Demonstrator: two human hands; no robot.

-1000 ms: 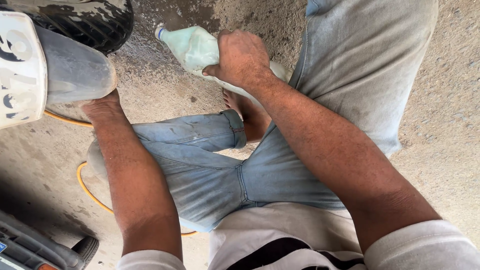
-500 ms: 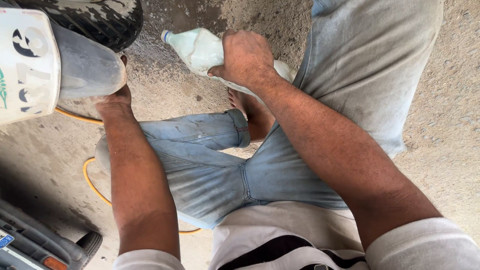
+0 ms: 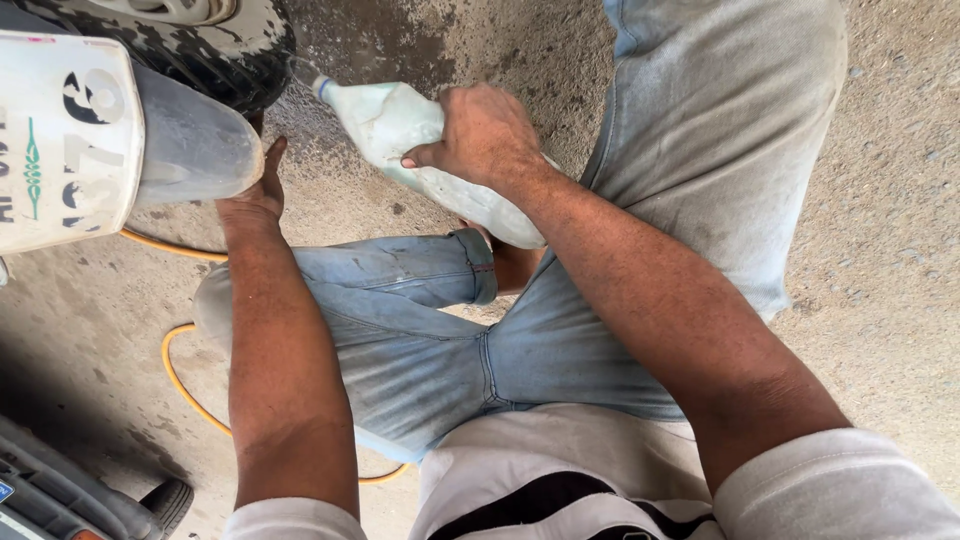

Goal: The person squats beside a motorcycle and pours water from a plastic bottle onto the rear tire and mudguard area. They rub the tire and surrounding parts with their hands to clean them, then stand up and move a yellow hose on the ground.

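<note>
Head view, looking down: rough concrete ground [image 3: 900, 200] filling the scene, dusty. Bent legs in faded blue jeans [image 3: 420, 340] across the middle, one cuff rolled. Far left, a dark tyre [image 3: 200, 40] with a grey mudguard [image 3: 190, 150] and white plate [image 3: 60, 140] just nearer. Yellow hose [image 3: 185, 395] looping along the ground at left, passing under the knee. Pale green plastic bottle [image 3: 400, 125] at far centre, tilted, nozzle aimed toward the tyre. Right hand [image 3: 480, 140] wrapped tight around the bottle's middle, fingers curled over it. Left hand [image 3: 255, 195] tucked beneath the mudguard, touching it; finger spread hidden, cannot tell.
</note>
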